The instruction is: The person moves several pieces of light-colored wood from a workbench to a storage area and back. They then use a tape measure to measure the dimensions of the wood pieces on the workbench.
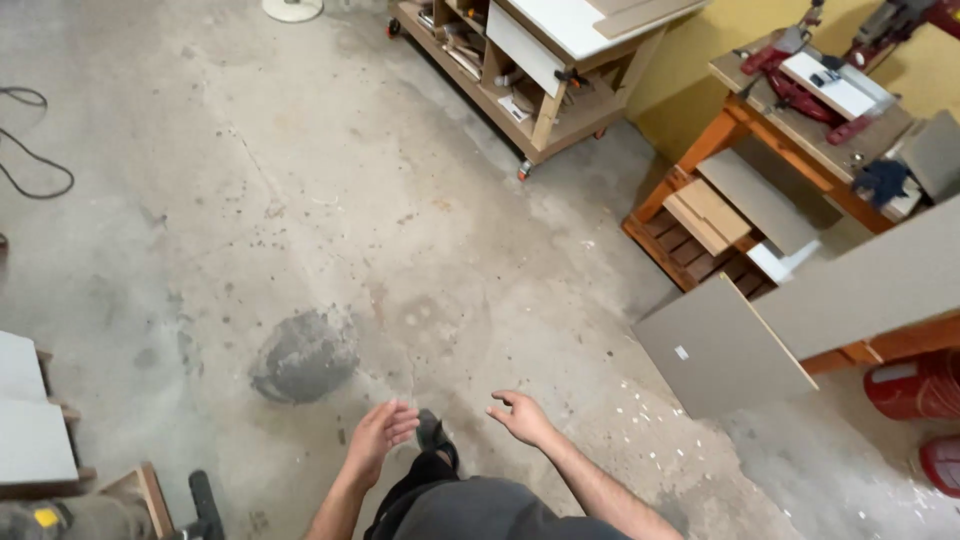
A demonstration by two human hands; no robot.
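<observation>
Overhead, open cart [520,110] with tools [462,45].

Both hands, the left hand [378,436] and the right hand [522,416], hung empty with fingers spread over bare concrete floor [330,200], and nothing lay between them and the far wall. A grey patch [304,354] marked the floor just ahead. To the right, a grey board [718,346] leaned out near the right hand, backed by an orange worktop [800,150]. A wheeled cart [530,70] stood far off. A black cable [30,150] curled at far left, and stacked panels [30,420] crowded the near left.
</observation>
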